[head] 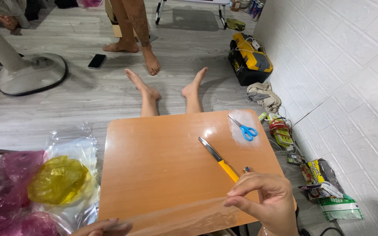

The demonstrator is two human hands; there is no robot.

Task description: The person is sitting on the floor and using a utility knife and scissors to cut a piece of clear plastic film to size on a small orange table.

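Nearest, the right hand (270, 202) pinches one end of a clear strip of plastic film (184, 217) between thumb and fingertips, and the left hand (103, 227), its grasp mostly out of frame so I cannot tell how it closes, meets the other end, so the film lies stretched along the near edge of the orange wooden lap table (154, 166). Just beyond lies a yellow-handled utility knife (218, 159), farther off small blue-handled scissors (244, 128); left on the floor, a clear plastic bag (73, 175) holds crumpled yellow film

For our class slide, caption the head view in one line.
Both hands, right hand and left hand, stretch clear film over an orange table beside a utility knife and scissors.
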